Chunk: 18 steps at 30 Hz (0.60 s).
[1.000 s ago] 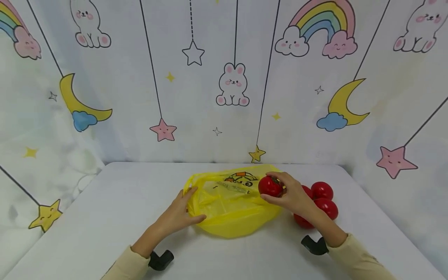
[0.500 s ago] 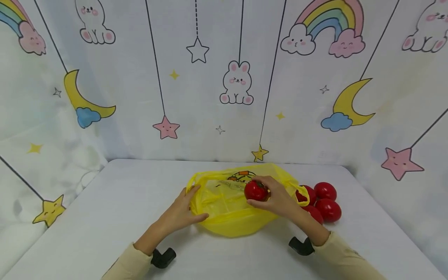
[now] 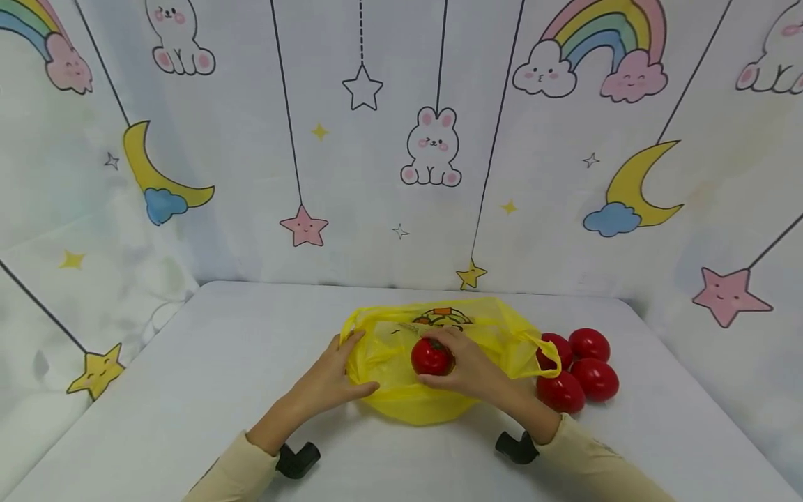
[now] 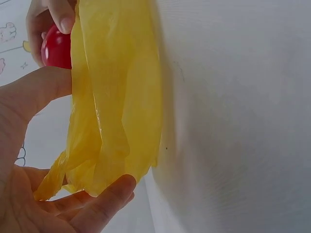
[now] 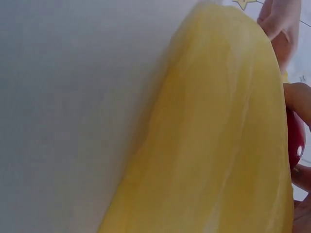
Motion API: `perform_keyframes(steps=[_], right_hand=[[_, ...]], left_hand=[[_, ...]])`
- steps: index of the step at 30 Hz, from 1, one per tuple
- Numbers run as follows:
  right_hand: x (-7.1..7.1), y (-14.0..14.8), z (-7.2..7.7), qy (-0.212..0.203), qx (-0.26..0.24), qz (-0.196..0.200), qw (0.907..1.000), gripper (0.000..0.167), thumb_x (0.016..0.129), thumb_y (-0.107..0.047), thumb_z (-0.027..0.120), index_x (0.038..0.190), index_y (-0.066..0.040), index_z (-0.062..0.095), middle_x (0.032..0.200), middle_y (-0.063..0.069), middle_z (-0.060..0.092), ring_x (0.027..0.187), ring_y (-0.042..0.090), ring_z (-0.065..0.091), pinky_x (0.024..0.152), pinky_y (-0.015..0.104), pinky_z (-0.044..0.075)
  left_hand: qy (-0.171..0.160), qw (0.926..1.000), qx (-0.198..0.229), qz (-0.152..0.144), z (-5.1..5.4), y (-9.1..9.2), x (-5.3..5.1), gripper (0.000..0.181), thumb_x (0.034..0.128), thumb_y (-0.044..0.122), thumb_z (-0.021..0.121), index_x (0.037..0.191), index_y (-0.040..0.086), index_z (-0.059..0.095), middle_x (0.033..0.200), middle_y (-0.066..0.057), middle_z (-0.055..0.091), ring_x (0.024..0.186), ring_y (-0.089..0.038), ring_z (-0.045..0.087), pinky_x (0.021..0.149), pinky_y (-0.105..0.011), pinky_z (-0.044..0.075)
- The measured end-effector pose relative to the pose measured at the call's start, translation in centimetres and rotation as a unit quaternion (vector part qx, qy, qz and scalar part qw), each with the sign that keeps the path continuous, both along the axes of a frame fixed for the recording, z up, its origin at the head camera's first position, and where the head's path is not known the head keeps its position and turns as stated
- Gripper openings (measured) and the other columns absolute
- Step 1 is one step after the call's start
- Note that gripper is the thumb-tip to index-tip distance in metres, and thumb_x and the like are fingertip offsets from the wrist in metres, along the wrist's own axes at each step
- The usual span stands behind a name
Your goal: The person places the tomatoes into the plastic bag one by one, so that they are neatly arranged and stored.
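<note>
Right hand (image 3: 467, 368) reaches up-left from lower right, fingers curled round tomato (image 3: 429, 358) at mouth of yellow plastic bag (image 3: 414, 408), centre frame. Left hand (image 3: 326, 380) angles up-right from lower left, thumb and fingers spread wide at bag's left rim. Four more tomatoes (image 3: 595, 381) on bench (image 3: 401, 467), right of bag.
</note>
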State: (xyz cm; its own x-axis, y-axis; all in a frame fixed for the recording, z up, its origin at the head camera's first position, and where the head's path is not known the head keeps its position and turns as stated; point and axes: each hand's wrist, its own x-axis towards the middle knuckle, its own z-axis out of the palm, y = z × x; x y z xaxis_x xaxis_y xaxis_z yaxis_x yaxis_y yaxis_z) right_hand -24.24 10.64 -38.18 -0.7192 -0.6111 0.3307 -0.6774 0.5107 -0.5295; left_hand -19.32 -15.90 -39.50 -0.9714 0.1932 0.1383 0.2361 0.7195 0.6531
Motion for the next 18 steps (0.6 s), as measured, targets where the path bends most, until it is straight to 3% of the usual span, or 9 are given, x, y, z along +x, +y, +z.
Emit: perform_keyframes(steps=[11, 18], right_hand=[[0.2, -2.9, -0.9, -0.009, 0.003, 0.031, 0.9995, 0.062, 0.078, -0.028, 0.082, 0.131, -0.007, 0.057, 0.122, 0.011, 0.055, 0.11, 0.027, 0.057, 0.083, 0.042, 0.058], [0.3, -4.0, -1.3, -0.023, 0.017, 0.041, 0.9987, 0.062, 0.078, -0.026, 0.083, 0.132, -0.007, 0.057, 0.123, 0.01, 0.054, 0.11, 0.026, 0.056, 0.085, 0.042, 0.057]], left_hand=[[0.01, 0.9999, -0.002, -0.004, -0.1, 0.2, -0.1, 0.089, 0.0789, 0.034, 0.08, 0.15, 0.004, 0.035, 0.146, -0.03, 0.035, 0.126, -0.042, 0.048, 0.099, -0.058, 0.044], [0.001, 1.0, -0.004, -0.004, 0.0, 0.1, 0.2, 0.091, 0.0793, 0.038, 0.079, 0.151, 0.006, 0.033, 0.148, -0.034, 0.031, 0.128, -0.047, 0.045, 0.098, -0.061, 0.044]])
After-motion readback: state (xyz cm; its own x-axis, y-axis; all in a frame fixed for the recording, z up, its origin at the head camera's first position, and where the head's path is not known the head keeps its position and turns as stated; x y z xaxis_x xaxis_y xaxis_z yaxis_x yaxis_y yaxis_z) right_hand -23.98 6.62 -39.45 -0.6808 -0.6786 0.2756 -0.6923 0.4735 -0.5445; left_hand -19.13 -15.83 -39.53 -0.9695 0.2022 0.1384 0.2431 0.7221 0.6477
